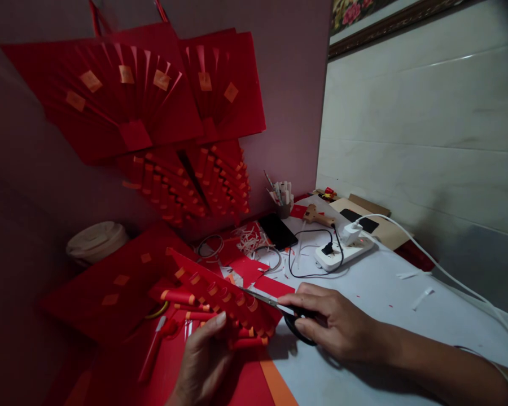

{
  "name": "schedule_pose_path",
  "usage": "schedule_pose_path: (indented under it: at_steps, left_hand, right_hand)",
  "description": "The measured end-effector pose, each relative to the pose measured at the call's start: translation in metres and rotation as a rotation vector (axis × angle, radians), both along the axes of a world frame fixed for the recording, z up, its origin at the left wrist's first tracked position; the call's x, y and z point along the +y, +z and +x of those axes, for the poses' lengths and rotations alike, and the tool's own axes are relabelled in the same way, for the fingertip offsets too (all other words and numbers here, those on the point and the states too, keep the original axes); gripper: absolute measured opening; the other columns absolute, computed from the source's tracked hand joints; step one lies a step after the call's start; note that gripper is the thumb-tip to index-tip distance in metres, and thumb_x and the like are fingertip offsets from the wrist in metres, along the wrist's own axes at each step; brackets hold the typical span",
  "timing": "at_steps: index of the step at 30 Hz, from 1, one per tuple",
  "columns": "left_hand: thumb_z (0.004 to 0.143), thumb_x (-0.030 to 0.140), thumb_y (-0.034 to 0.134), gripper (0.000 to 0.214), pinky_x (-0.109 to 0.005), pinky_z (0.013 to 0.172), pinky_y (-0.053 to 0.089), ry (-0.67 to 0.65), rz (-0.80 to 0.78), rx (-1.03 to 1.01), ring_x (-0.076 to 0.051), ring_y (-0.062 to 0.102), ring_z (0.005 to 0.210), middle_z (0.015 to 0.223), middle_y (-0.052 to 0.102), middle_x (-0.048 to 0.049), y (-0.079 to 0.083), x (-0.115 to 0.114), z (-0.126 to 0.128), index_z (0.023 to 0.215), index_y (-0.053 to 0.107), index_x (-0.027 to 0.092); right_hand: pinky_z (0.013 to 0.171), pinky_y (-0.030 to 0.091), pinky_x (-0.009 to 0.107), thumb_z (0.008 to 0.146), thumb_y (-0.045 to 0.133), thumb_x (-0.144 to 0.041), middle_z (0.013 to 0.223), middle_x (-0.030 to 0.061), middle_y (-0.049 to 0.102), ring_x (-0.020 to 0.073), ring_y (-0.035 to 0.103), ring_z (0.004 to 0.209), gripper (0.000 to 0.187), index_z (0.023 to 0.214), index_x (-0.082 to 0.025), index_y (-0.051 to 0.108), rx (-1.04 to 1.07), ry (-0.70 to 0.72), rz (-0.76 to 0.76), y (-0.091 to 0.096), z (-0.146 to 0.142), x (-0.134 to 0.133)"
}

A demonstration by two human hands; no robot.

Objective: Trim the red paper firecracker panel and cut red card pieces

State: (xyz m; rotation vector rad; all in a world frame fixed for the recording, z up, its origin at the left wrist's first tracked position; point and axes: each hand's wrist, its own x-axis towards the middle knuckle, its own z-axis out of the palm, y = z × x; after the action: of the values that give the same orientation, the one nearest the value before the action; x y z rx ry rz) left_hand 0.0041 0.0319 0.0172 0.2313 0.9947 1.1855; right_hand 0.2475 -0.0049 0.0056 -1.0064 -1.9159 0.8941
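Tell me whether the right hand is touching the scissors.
Touching. The head view shows the right hand gripping the scissors by their black handles; the left hand holds the red paper piece.

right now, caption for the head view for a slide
Right hand holds scissors at a red rolled-paper ornament gripped by the left hand, red paper fans hanging behind.

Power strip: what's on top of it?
A white charger with a white cable and a black plug with a black cord sit on the power strip. Sockets beneath them are covered.
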Motion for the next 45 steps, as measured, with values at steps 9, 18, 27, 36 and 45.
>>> schedule_pose_path:
  at_steps: [9, 18, 27, 36, 45]
  left_hand:
    - [0.059, -0.002, 0.072, 0.013, -0.028, 0.056, 0.059, -0.062, -0.006, -0.035, -0.018, 0.067, 0.056, 0.061, 0.073, -0.0073, -0.012, 0.0, -0.005, 0.065, 0.073, 0.009]
    - [0.057, -0.002, 0.07, 0.014, -0.025, 0.049, 0.055, -0.016, -0.002, -0.02, -0.013, 0.059, 0.046, 0.052, 0.067, -0.0029, -0.009, 0.0, -0.006, 0.058, 0.07, 0.012]
    - [0.061, -0.001, 0.068, 0.012, -0.028, 0.056, 0.058, -0.039, -0.001, 0.007, -0.017, 0.065, 0.054, 0.06, 0.072, -0.0061, -0.008, 0.002, -0.005, 0.062, 0.071, 0.011]
    - [0.065, -0.001, 0.067, 0.013, -0.03, 0.056, 0.058, -0.061, 0.004, 0.015, -0.018, 0.065, 0.054, 0.061, 0.072, -0.0056, -0.009, 0.0, -0.005, 0.065, 0.072, 0.012]
    - [0.06, -0.001, 0.072, 0.014, -0.029, 0.06, 0.061, -0.067, 0.011, -0.018, -0.016, 0.066, 0.054, 0.061, 0.073, -0.0057, -0.01, 0.001, -0.005, 0.066, 0.074, 0.011]
  right_hand:
    - [0.068, 0.045, 0.03, 0.088, 0.059, -0.014, 0.087, 0.0041, 0.057, 0.0166, 0.055, 0.075, 0.043, 0.13, -0.022, 0.064, -0.023, -0.017, -0.014, 0.0, 0.0, 0.0]
    - [0.066, 0.043, 0.029, 0.086, 0.061, -0.014, 0.087, 0.0026, 0.056, 0.0162, 0.054, 0.074, 0.043, 0.127, -0.024, 0.066, -0.035, -0.047, -0.103, 0.003, 0.0, 0.002]
    - [0.066, 0.044, 0.029, 0.085, 0.062, -0.012, 0.087, 0.0042, 0.058, 0.0155, 0.054, 0.074, 0.042, 0.126, -0.019, 0.067, -0.014, -0.026, -0.09, 0.005, 0.0, 0.0]
    - [0.067, 0.047, 0.03, 0.086, 0.061, -0.012, 0.089, 0.0047, 0.059, 0.0158, 0.056, 0.074, 0.043, 0.127, -0.021, 0.066, -0.006, -0.025, -0.047, 0.004, 0.001, 0.0]
    - [0.066, 0.046, 0.03, 0.086, 0.061, -0.012, 0.087, 0.0041, 0.058, 0.0156, 0.055, 0.074, 0.042, 0.127, -0.02, 0.066, -0.019, -0.024, -0.037, 0.003, 0.001, 0.001]
